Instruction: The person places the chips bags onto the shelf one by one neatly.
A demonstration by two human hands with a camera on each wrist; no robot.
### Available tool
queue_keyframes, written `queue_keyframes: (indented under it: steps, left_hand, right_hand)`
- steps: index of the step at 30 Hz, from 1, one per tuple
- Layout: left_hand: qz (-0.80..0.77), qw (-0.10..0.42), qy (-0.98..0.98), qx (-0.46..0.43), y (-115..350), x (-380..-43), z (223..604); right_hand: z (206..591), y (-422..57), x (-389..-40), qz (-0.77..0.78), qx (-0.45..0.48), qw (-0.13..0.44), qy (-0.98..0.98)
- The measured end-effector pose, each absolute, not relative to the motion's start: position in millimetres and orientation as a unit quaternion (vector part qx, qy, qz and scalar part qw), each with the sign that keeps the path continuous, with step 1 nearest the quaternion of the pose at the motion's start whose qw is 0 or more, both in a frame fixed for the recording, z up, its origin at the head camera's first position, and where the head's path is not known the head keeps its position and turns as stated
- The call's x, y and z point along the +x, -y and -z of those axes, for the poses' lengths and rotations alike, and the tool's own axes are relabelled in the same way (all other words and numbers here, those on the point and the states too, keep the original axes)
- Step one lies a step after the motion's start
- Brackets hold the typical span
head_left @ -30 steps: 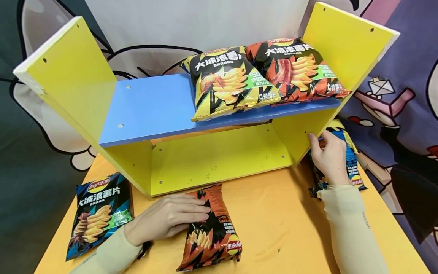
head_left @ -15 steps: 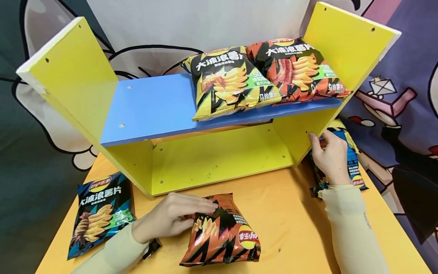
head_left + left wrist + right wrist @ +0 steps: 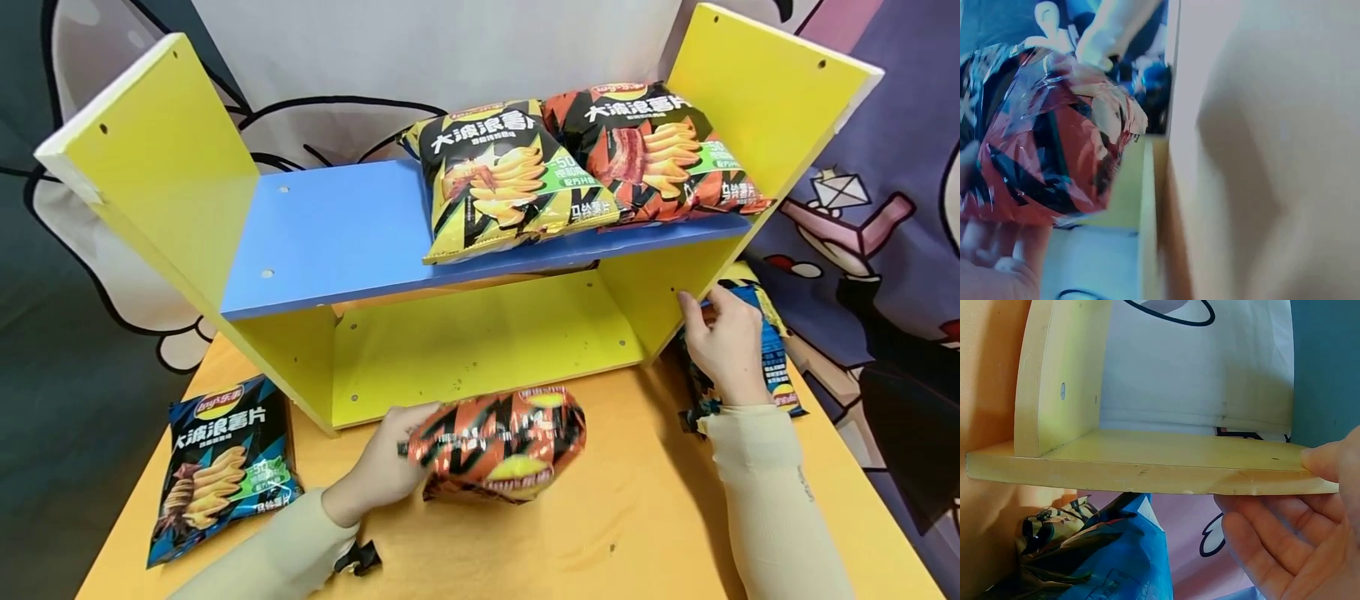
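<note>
My left hand (image 3: 393,458) grips a red and black bag of chips (image 3: 498,442) by one end, raised over the table in front of the shelf. In the left wrist view the bag (image 3: 1054,144) lies across the palm side of the fingers. My right hand (image 3: 723,342) holds the front edge of the shelf's right side panel (image 3: 637,292). The right wrist view shows the thumb on the panel's inner face and the fingers (image 3: 1260,531) under its other face. The shelf (image 3: 480,350) is yellow with a blue upper board (image 3: 330,233).
A yellow chip bag (image 3: 510,183) and a red chip bag (image 3: 645,154) lie on the blue board's right half. On the table, a blue chip bag (image 3: 221,467) lies left of the shelf; more bags (image 3: 768,342) lie behind my right hand.
My left hand has lifted the red and black chip bag off the table and turned it, so its end now faces the camera. The right hand has stayed on the panel.
</note>
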State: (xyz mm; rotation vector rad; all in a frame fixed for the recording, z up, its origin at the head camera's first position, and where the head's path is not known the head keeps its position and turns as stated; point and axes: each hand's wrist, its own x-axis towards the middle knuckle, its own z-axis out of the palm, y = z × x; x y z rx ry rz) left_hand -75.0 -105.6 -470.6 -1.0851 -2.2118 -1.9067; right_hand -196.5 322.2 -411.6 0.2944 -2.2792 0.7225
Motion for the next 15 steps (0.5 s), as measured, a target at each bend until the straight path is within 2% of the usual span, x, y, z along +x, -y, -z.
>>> queue_keyframes:
  steps: [4, 8, 15]
  left_hand:
    - [0.676, -0.071, 0.698, -0.224, 96.3, -75.3, 473.8]
    - [0.722, -0.131, 0.666, -0.134, 90.4, -75.2, 478.1]
    - [0.775, -0.224, 0.586, -0.072, 84.7, -73.7, 487.2]
  right_hand:
    - [412.0, -323.2, -196.6, -0.279, 0.112, 0.358, 0.884]
    - [412.3, -323.5, -196.3, -0.279, 0.106, 0.354, 0.886]
    - [412.7, -324.1, -197.6, -0.277, 0.105, 0.353, 0.888]
